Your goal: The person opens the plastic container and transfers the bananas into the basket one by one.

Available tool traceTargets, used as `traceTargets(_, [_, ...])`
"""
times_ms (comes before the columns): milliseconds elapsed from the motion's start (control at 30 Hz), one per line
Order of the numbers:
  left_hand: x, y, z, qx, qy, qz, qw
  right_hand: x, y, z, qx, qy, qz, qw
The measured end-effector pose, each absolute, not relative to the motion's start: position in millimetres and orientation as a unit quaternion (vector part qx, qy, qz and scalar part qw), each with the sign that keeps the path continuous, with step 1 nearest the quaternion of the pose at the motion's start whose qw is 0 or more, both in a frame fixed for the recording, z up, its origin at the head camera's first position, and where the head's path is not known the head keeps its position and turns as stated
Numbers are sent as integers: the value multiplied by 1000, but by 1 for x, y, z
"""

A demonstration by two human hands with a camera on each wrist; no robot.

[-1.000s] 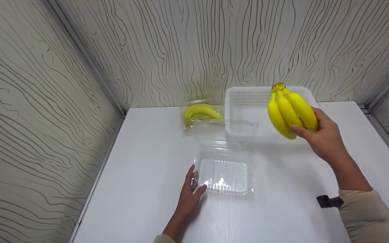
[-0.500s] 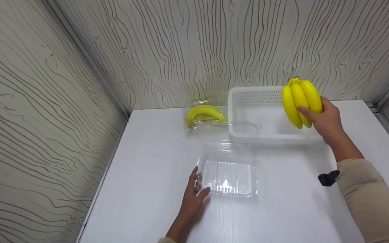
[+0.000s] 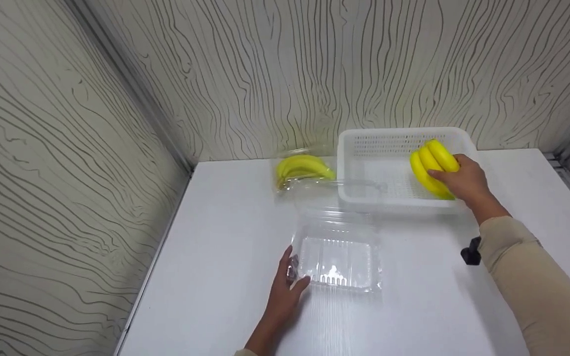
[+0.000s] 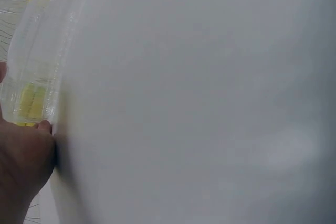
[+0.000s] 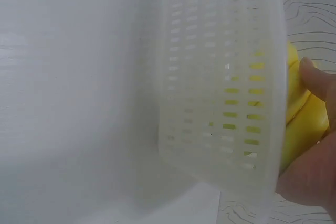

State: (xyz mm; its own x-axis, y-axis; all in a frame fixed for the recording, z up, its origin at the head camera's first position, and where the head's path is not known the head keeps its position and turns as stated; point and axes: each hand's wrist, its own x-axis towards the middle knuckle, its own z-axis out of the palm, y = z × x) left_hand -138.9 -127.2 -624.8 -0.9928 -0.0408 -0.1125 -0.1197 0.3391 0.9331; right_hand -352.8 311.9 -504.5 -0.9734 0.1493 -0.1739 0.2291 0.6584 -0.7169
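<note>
My right hand [image 3: 467,182] holds a bunch of yellow bananas [image 3: 427,167] inside the right part of a white perforated basket [image 3: 364,201]. In the right wrist view, yellow shows through the slots of the basket wall [image 5: 199,77], with the thumb and part of the bananas [image 5: 304,119] above the rim. At its left front corner, a clear plastic clamshell [image 3: 337,262] is gripped between the thumb and fingers of my left hand [image 3: 282,294]. The clamshell lies on the table, lid tipped back, its tray empty.
A second clear clamshell [image 3: 309,150] stands at the back left beside the basket, with bananas [image 3: 305,165] in it. The raised lid of the front clamshell overlaps it in the head view. Patterned walls [image 3: 245,74] border the white table [image 3: 215,237] behind and at the sides.
My right hand has carried the bananas rightward, then lowered them into the basket. My left hand has kept its place at the clamshell's corner. The head view has shifted slightly.
</note>
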Motion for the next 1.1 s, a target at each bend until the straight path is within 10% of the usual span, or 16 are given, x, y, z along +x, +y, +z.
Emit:
traceTargets(500, [-138, -124, -627, -48, 806, 589, 44, -360, 309, -517, 120, 938, -300, 125])
traceTargets(1100, [-139, -126, -624, -51, 808, 586, 40, -364, 307, -512, 75, 956, -270, 86])
